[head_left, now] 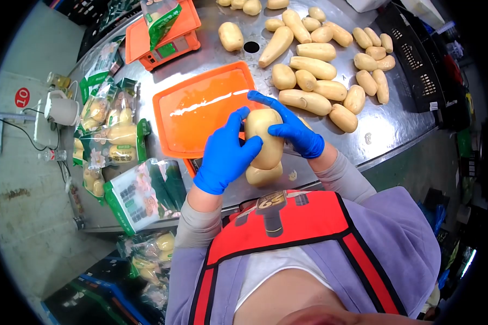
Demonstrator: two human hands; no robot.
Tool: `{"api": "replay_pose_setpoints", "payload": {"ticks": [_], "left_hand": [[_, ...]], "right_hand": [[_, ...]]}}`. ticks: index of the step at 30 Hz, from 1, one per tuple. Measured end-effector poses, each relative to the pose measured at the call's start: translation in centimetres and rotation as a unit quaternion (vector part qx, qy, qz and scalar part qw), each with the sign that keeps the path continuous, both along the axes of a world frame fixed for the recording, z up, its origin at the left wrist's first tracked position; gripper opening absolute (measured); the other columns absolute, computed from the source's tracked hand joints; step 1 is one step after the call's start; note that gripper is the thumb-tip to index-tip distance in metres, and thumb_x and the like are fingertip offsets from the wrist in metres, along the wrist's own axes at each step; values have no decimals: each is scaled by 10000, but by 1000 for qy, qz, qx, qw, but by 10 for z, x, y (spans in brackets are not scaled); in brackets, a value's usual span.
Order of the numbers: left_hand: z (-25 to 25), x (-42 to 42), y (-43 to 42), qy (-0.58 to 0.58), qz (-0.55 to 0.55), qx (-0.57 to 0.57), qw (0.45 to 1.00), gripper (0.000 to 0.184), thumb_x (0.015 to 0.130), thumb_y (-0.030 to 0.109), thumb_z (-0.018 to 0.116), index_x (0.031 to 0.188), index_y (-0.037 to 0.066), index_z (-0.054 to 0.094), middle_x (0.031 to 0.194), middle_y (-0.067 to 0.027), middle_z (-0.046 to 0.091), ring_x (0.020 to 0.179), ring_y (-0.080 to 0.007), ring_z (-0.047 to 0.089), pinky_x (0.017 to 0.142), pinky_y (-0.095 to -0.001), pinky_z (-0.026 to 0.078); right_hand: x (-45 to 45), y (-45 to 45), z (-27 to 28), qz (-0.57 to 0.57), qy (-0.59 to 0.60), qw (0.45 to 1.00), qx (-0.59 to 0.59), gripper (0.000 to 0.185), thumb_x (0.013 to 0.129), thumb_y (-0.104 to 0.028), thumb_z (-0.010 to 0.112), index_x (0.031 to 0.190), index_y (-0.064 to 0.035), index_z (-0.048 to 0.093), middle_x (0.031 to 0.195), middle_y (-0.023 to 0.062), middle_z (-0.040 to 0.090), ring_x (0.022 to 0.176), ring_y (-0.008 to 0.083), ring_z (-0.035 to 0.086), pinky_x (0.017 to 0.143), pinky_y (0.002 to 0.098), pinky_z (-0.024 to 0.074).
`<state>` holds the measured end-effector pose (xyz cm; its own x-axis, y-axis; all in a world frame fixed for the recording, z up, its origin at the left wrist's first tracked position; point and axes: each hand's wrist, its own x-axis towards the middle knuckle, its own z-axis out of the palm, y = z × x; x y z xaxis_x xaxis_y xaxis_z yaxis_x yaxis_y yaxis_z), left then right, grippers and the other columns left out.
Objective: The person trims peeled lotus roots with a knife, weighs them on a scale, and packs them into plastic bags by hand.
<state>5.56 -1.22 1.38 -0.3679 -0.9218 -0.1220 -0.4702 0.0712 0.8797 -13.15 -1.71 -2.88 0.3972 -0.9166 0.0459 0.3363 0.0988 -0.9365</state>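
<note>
My left hand (226, 155), in a blue glove, is closed on the left side of a plump, pale lotus root segment (264, 142). On the right side of that segment is my right hand (294, 125), also gloved in blue, with its thumb pressed on the surface and its index finger reaching past the top. The segment is over the front of the metal table. Just below it, a second lotus root piece (264, 175) shows, partly covered. Beyond my left hand lies an orange weighing tray (200, 116), its surface wet and shiny, with no vegetable on it.
Many lotus root segments (312, 67) are spread over the metal table (371, 143) at the right. A black crate (412, 59) stands at the right edge. An orange scale (187, 40) bears a packet (161, 19). Filled bags (122, 135) and flat printed bags (143, 195) lie left.
</note>
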Motion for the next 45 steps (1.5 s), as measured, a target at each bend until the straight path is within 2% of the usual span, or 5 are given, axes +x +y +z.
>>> {"api": "replay_pose_setpoints", "payload": {"ticks": [7, 12, 18, 41, 45], "left_hand": [[-13, 1, -16, 24, 37, 25, 999, 395, 848, 258, 548, 1150, 6, 514, 975, -186, 633, 812, -287, 642, 705, -349, 507], [-36, -3, -5, 234, 144, 84, 958, 324, 957, 257, 411, 1121, 21, 560, 925, -105, 643, 655, -125, 586, 585, -217, 463], [-51, 12, 16, 248, 151, 111, 951, 337, 967, 251, 423, 1125, -22, 541, 1054, -118, 616, 833, -149, 610, 640, -224, 489], [-73, 20, 31, 279, 149, 141, 938, 241, 938, 160, 494, 1085, -22, 550, 1133, -105, 588, 907, -153, 604, 694, -248, 505], [-71, 21, 36, 270, 147, 133, 942, 239, 937, 159, 497, 1083, -23, 549, 1131, -104, 589, 910, -153, 603, 699, -249, 505]], "right_hand": [[2, -7, -4, -8, 4, 999, -44, 778, 769, -366, 656, 1367, -4, 316, 1369, 117, 373, 1260, 219, 368, 1046, 338, 299], [8, -30, -32, -204, -232, 933, 186, 505, 850, -275, 580, 1286, -97, 399, 1173, 68, 495, 1090, 210, 497, 905, 349, 432], [-19, -62, -74, -297, -236, 900, 214, 422, 823, -266, 627, 1196, -153, 465, 1093, 43, 533, 1011, 189, 541, 792, 349, 480], [-16, -48, -68, -303, -237, 902, 197, 435, 841, -213, 609, 1228, -85, 455, 1139, 89, 527, 1069, 225, 521, 947, 367, 425], [-27, -44, -53, -256, -294, 900, 197, 470, 878, -358, 549, 1253, -93, 448, 1204, 78, 515, 1101, 221, 506, 973, 370, 401]]}}
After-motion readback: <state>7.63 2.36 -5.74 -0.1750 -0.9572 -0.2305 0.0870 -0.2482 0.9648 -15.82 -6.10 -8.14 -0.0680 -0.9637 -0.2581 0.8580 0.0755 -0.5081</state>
